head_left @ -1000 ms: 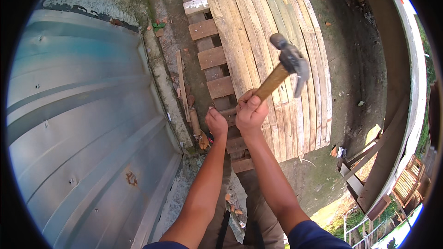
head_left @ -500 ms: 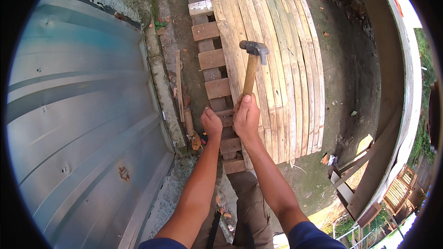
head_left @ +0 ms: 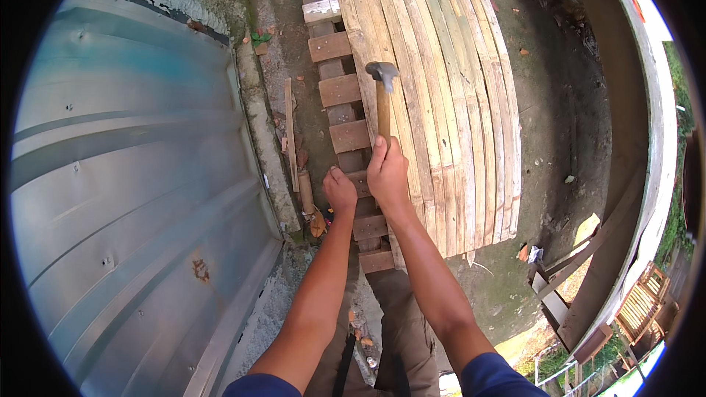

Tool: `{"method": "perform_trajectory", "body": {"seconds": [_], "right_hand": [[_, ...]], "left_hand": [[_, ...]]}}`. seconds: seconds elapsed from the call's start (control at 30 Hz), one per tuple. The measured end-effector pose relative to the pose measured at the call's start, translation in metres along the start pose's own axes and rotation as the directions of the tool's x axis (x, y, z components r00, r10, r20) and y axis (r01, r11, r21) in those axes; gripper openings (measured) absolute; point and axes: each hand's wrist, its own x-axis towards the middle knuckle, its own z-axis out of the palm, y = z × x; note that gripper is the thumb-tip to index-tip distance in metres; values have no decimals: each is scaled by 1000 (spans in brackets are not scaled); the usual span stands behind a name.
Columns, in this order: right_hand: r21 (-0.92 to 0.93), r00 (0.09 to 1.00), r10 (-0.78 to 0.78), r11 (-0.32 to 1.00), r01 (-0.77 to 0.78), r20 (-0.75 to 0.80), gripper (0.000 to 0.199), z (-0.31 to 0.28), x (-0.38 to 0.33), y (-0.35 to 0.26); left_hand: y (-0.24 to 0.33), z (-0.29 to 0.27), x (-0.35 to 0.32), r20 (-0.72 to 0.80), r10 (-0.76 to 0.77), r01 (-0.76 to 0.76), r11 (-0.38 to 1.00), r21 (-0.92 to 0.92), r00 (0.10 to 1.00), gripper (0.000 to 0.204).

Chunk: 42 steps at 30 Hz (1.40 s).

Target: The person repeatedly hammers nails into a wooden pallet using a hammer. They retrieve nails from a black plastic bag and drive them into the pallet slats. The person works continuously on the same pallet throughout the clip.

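Note:
My right hand is wrapped round the wooden handle of a hammer. Its metal head points away from me, over the pale slats of a long slatted wooden platform. Just to the left, my left hand is closed at the platform's left edge, beside the brown block ends that stick out in a row. Whatever its fingers may hold is hidden. The two hands are close together but apart.
A corrugated metal sheet fills the left side. Between it and the platform, a thin wooden strip and a short bamboo piece lie on the ground. A large curved beam borders the right, with loose boards below it.
The hammer has swung left, its handle now more upright in view, and my right hand has shifted slightly up and left. My left hand stays closed at nearly the same place.

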Motion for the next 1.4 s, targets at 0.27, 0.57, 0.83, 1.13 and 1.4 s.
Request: {"method": "perform_trajectory", "body": {"seconds": [0.27, 0.57, 0.83, 1.13, 1.4], "right_hand": [[445, 989, 120, 883, -146, 87, 49, -75, -27, 26], [384, 895, 447, 827, -411, -5, 41, -98, -142, 55], [-146, 939, 337, 928, -344, -70, 35, -145, -173, 47], [-318, 994, -106, 941, 113, 41, 41, -212, -107, 148], [-358, 829, -240, 816, 454, 505, 53, -300, -26, 194]], "left_hand": [[19, -12, -7, -135, 144, -132, 987, 96, 980, 45], [47, -13, -66, 471, 362, -544, 767, 339, 804, 70], [42, -66, -58, 577, 355, -432, 902, -4, 736, 44], [32, -100, -131, 531, 104, -29, 989, -147, 841, 29], [79, -2, -239, 249, -32, 142, 887, -440, 968, 26]]}}
